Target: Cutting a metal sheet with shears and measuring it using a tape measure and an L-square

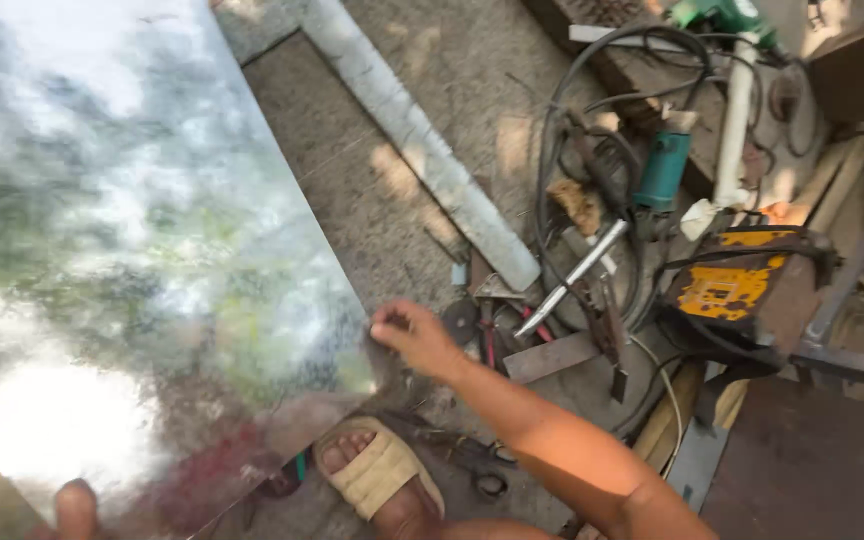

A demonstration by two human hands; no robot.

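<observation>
Two hands are set on one shiny metal sheet (142, 250) over the concrete floor (382, 210). Left hand (75, 508) is seen at the near edge, thumb only; its grip cannot be told. Right hand (414, 337) pinches the right corner, fingers curled. Sheet is judged thin, springy, sharp-edged, best gripped at opposite edges. Beyond, a teal grinder (662, 172) lies among cables.
</observation>
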